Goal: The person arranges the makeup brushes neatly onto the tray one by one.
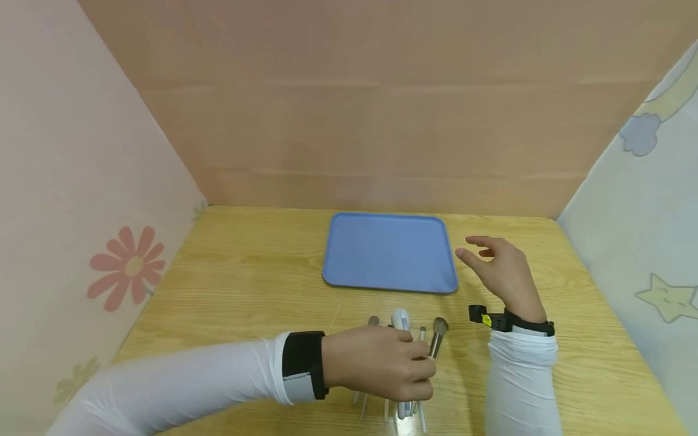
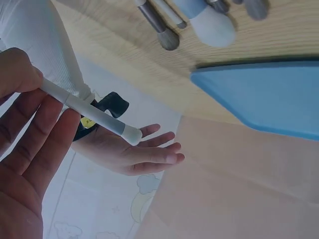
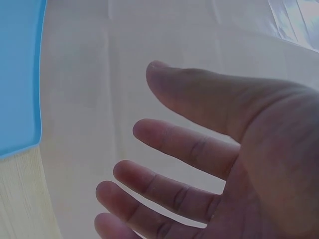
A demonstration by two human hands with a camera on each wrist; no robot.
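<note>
The left hand (image 1: 382, 363) reaches across the tabletop's (image 1: 245, 284) near edge, forearm level, fingers curled over a cluster of makeup brushes (image 1: 431, 339). Its grip is closed on one white-handled brush (image 2: 89, 112), pinched between thumb and fingers. The other brushes lie side by side near the middle of the near edge, just in front of the blue tray (image 1: 389, 251). The right hand (image 1: 501, 269) hovers raised beside the tray's right edge, fingers spread and relaxed, holding nothing.

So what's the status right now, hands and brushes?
Left hand pinching a white-handled brush above the brush pile. Right hand open, holding nothing, beside the blue tray. Nothing in the way.
</note>
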